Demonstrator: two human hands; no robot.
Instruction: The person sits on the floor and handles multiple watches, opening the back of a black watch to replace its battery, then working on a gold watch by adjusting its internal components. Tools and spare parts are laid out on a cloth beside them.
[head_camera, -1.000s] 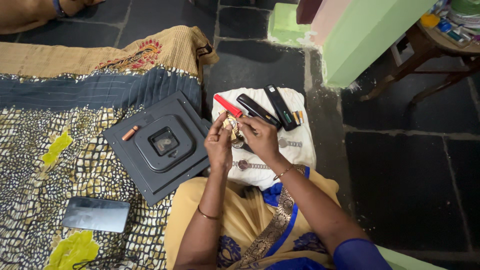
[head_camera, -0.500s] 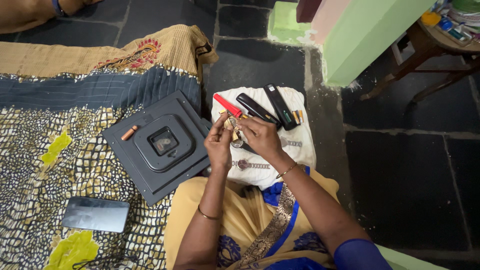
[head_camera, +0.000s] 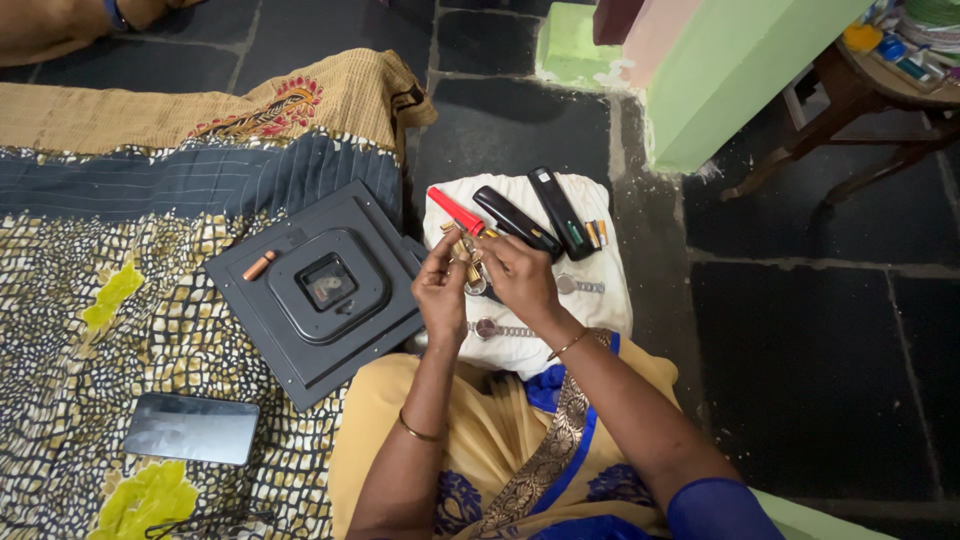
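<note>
I pinch a small gold-coloured wristwatch (head_camera: 470, 262) between my left hand (head_camera: 443, 290) and my right hand (head_camera: 518, 278), both closed on it, just above the white cloth (head_camera: 600, 310) on my lap. Its thin metal band dangles, its round face glinting.

Your fingers pinch a shiny gold-toned metal watch (head_camera: 468, 262) over soft white cloth (head_camera: 600, 310). Beside you lies a matt dark plastic clock back (head_camera: 300, 340), a glossy black phone (head_camera: 191, 428), a woven patterned blanket (head_camera: 80, 330) and smooth dark stone floor (head_camera: 800, 350).
</note>
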